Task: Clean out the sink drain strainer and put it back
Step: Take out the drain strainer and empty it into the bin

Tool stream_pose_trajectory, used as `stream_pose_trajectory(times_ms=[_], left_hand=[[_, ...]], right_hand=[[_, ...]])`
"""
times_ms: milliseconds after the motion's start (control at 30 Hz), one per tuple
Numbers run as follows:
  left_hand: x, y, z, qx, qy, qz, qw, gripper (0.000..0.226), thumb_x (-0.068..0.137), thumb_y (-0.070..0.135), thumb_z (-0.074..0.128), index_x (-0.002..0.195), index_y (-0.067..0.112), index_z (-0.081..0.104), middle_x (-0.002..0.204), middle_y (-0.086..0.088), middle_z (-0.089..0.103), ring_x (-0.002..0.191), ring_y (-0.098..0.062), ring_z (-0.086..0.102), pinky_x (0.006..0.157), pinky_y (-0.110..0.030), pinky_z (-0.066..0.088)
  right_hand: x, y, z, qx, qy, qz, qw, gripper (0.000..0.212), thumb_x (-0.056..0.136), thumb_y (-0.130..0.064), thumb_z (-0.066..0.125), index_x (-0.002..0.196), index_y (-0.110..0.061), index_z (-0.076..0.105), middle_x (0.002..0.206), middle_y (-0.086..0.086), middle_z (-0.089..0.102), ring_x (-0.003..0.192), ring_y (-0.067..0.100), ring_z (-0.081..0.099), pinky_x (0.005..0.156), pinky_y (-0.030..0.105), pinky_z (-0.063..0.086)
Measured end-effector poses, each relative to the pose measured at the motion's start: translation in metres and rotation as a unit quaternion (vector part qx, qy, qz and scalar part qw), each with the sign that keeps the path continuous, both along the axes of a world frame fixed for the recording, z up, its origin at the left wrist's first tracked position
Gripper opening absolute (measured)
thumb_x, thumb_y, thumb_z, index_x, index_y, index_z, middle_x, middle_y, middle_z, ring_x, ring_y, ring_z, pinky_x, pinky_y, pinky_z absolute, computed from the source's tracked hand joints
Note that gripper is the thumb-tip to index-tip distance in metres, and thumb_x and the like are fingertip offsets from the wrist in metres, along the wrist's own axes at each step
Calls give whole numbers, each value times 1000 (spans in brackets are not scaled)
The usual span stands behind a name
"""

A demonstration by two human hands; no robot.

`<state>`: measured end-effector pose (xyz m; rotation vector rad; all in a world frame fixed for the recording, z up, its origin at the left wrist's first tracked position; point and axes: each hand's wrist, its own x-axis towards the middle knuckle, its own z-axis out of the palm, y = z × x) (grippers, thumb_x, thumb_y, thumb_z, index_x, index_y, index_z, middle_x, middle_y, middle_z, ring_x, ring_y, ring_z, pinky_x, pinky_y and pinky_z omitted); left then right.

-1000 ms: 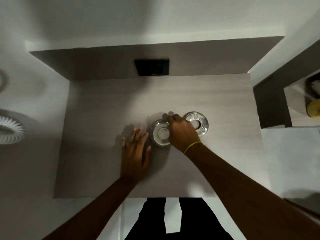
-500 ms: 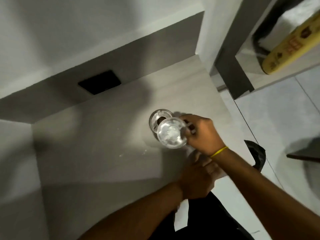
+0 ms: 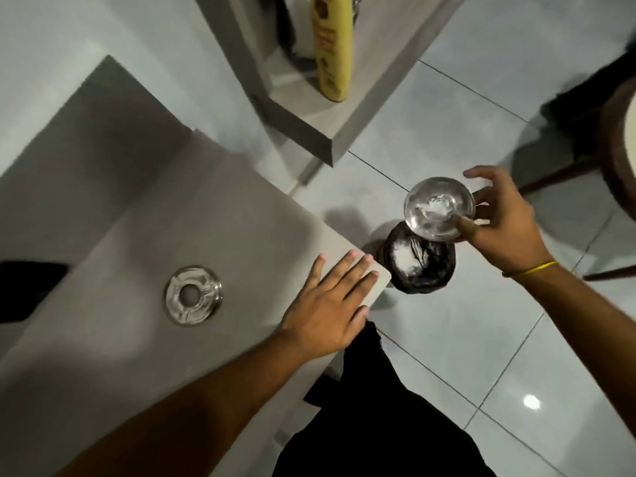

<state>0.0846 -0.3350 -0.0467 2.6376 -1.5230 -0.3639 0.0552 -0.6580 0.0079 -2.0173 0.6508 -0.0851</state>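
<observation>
My right hand (image 3: 499,225) holds the round metal drain strainer (image 3: 438,208) by its edge, out past the sink's corner and above a small bin lined with a black bag (image 3: 420,266) on the floor. Whitish residue shows in the strainer's bowl. The metal drain ring (image 3: 192,296) sits open in the bottom of the grey sink (image 3: 103,201). My left hand (image 3: 330,304) lies flat on the sink's front right corner, fingers spread, holding nothing.
A grey shelf unit (image 3: 330,132) stands behind the bin with a yellow bottle (image 3: 332,46) on it. White floor tiles (image 3: 516,373) spread to the right. A dark rectangular opening (image 3: 27,290) is in the sink's left wall. Dark furniture (image 3: 616,149) stands at far right.
My right hand lifted the strainer out of the sink and carried it right, over the bin. My left hand moved to the sink's corner. My view turned right toward the floor.
</observation>
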Motion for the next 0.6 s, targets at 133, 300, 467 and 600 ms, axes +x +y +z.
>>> stream_pose_trajectory(times_ms=[133,300,467,600], left_hand=[[0,-3,-2,4,-8,-5,1000,65,108,44,46,168,21,35,182,-6,22,170,-29,15,128,-67,26],[-3,-1,-10,-17,-26,-24,999,66,109,41,46,170,19,33,183,-7,17,170,-28,11,131,-67,22],[-2,1,-12,-31,-21,-23,999,68,110,41,43,172,20,27,183,-6,16,171,-27,8,133,-66,17],[-2,0,-15,-38,-24,-20,999,70,107,40,46,171,19,30,182,-6,21,170,-28,12,132,-67,19]], right_hand=[[-20,-27,-56,-165,8,55,985,78,85,-3,72,149,-27,36,91,10,66,78,40,68,78,56,59],[-24,-48,-158,-358,70,261,893,101,78,3,73,159,-33,25,96,17,53,64,44,63,56,45,56],[-22,-62,-236,-394,137,350,839,94,90,-9,59,162,-49,14,113,17,56,86,45,68,70,48,62],[-14,-56,-278,-435,186,408,781,91,88,-10,63,163,-39,21,117,16,54,91,42,68,68,44,59]])
